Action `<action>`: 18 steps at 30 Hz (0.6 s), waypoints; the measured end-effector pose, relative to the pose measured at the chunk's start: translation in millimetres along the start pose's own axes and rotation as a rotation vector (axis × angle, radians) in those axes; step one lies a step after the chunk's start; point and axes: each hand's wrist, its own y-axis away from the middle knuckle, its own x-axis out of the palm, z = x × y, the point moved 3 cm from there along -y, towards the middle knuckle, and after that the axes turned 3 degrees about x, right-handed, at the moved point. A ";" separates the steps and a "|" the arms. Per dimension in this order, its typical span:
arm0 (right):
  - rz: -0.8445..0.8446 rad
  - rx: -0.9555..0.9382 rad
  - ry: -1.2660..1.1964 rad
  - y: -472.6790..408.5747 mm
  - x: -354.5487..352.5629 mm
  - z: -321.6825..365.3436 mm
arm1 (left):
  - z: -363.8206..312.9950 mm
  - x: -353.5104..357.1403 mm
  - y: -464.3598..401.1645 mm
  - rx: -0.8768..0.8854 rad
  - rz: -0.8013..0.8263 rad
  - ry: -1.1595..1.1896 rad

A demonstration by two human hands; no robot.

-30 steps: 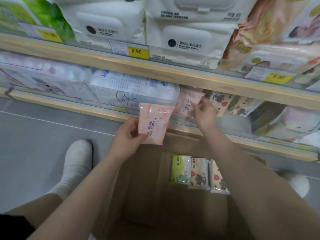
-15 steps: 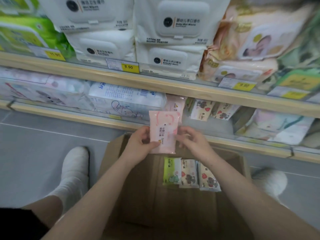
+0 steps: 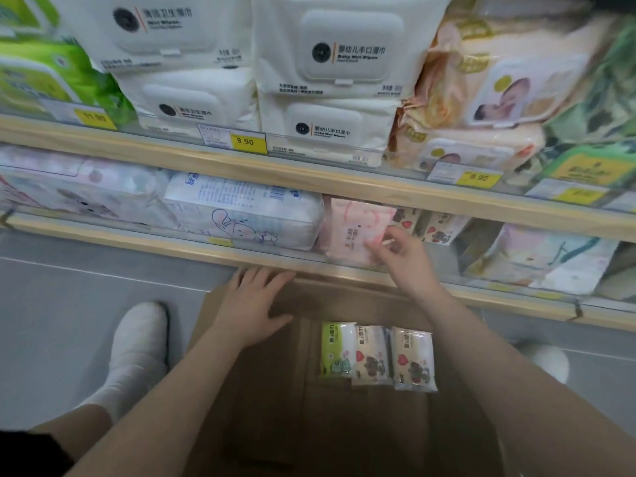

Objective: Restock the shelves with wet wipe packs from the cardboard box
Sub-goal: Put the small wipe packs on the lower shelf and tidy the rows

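My right hand point(image 3: 399, 259) pinches pink pack point(image 3: 354, 232), standing tall on low shelf point(image 3: 137, 241). Left hand point(image 3: 253, 304) spread flat, nearer box point(image 3: 344, 425).

Light: soft, even, indoor; faint shadows inside the cardboard box point(image 3: 275, 425).
Blur: upper-right packs smeared.
Edges: wide-angle bowing.

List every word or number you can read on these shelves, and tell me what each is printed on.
"8.90": yellow price tag on the upper shelf rail.
"9.90": yellow tag further right.
"11.90", blurred and uncertain: left tag.
"Baby Wet Wipes": white lidded pack, with Chinese characters above.
"Wet Wipes": white pack beside it.
Pink pack and box packs: print too small to read.
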 end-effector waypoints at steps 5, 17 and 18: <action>-0.062 0.019 0.044 -35.5 27.1 -21.0 | 0.3 11.6 -1.1 0.034 -0.092 -0.153; -0.040 0.072 0.284 -54.5 57.8 -48.3 | 3.7 19.5 -1.2 0.052 -0.171 -0.198; -0.039 0.072 0.286 -53.6 57.9 -48.4 | 3.6 19.7 -1.3 0.052 -0.171 -0.196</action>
